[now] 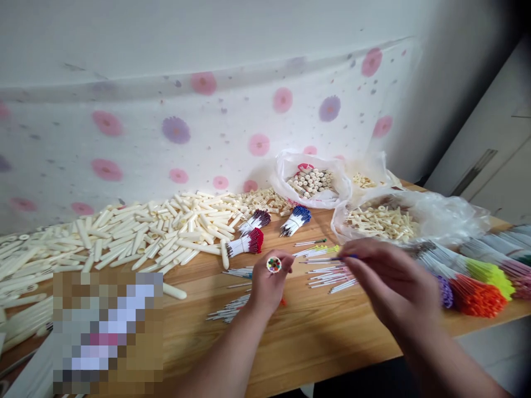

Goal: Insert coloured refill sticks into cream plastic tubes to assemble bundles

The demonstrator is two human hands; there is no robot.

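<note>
My left hand (265, 293) is closed around a cream pen barrel (274, 265). Its round end faces me and shows several coloured refill ends inside. Between the thumb and fingers of my right hand (398, 284) is a thin pen refill (319, 260) with a dark blue end, its tip pointing left towards the barrel but apart from it. Beneath and between the hands lie loose white refills (332, 276) with pinkish ends. Yellow-ended refills (319, 250) lie just beyond them. More refills (230, 309) are spread to the left of my left wrist, partly hidden by it.
Cream barrels (166, 235) are heaped at the left. Tied refill bundles, red (249, 243) and blue (296, 220), stand behind the hands. Plastic bags (348, 182) of cream parts sit at the back. Orange-ended refills (477, 293) lie at the right. A blurred patch (108, 334) covers the lower left.
</note>
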